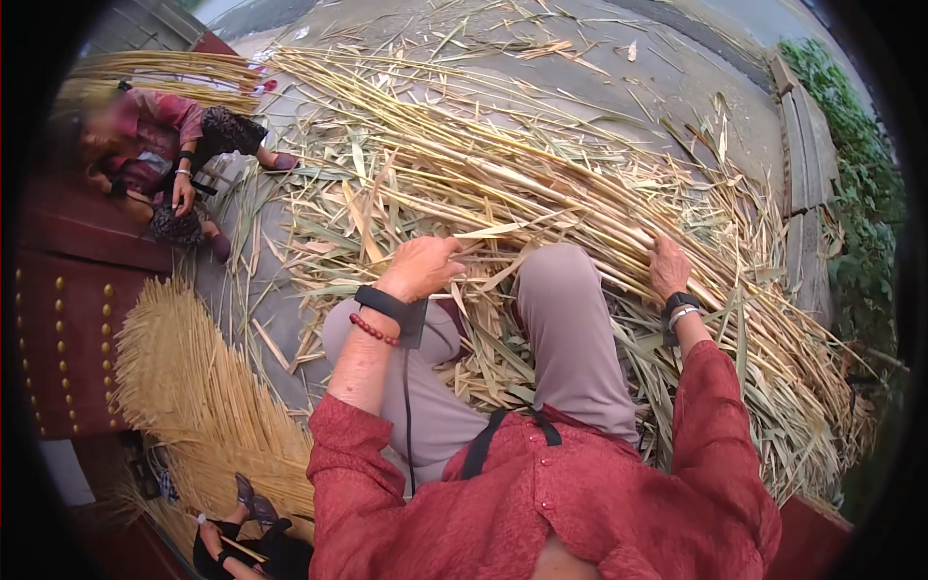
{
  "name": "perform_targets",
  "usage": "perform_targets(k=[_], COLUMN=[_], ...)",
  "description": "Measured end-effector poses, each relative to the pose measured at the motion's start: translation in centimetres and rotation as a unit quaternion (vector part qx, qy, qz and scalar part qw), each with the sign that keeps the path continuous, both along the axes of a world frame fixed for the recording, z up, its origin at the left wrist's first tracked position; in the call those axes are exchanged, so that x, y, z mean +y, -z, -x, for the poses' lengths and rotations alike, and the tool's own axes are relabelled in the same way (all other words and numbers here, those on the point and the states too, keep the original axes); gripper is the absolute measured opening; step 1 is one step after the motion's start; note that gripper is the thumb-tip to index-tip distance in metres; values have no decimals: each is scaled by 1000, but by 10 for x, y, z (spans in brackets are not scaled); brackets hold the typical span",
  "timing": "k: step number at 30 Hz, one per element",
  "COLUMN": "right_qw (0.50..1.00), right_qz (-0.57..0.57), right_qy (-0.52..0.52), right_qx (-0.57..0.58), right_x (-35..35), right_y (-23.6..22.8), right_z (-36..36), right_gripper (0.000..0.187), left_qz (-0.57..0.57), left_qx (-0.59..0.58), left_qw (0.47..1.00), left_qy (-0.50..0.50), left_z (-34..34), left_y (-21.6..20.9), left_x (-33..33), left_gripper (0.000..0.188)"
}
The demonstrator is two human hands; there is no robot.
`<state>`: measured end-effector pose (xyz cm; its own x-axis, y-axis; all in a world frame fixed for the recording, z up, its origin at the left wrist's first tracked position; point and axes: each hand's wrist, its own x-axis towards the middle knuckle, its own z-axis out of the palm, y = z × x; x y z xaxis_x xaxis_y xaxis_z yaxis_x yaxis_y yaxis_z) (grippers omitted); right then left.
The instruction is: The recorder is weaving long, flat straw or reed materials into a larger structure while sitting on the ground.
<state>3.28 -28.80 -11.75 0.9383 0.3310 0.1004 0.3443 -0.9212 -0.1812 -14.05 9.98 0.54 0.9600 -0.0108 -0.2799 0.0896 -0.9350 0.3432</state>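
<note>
a: where are the dry yellow stalks?
b: in a long heap on the ground, just beyond the wearer's knees, with loose leaves along the near side.
a: and the hands?
b: the left hand is half curled, a pale leaf strip at its fingertips; i can't tell whether it's pinched. the right hand rests on the heap's near edge, fingers bent over stalks; how tightly they close, i can't tell.
a: how much room around it?
b: beyond the heap, grey pavement lies mostly open, with scattered scraps. on the right, a concrete kerb backed by green plants borders it. on the left, a seated co-worker and a straw-coloured bundle take up space.
a: which way does it point?
b: its long axis slants from far left to near right, stalks roughly parallel. which ends are tips, i can't tell.
</note>
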Motion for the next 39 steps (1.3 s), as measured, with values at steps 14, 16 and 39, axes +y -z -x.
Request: perform_targets(k=[14,16,39], right_qw=[999,999,996], right_qz=[32,-7,84], right_qy=[-18,14,17], right_qx=[4,47,2], right_x=[-4,-2,-73], right_y=[-2,-7,11], right_z=[-10,-12,-63], right_gripper=[25,28,11], left_qz=[5,-12,-37], left_qx=[8,21,-35], left_qw=[1000,999,998], left_qy=[-28,-32,21], left_z=[0,0,-8], left_y=[-8,-16,-7], left_x=[-4,-6,-13], left_gripper=[29,29,25])
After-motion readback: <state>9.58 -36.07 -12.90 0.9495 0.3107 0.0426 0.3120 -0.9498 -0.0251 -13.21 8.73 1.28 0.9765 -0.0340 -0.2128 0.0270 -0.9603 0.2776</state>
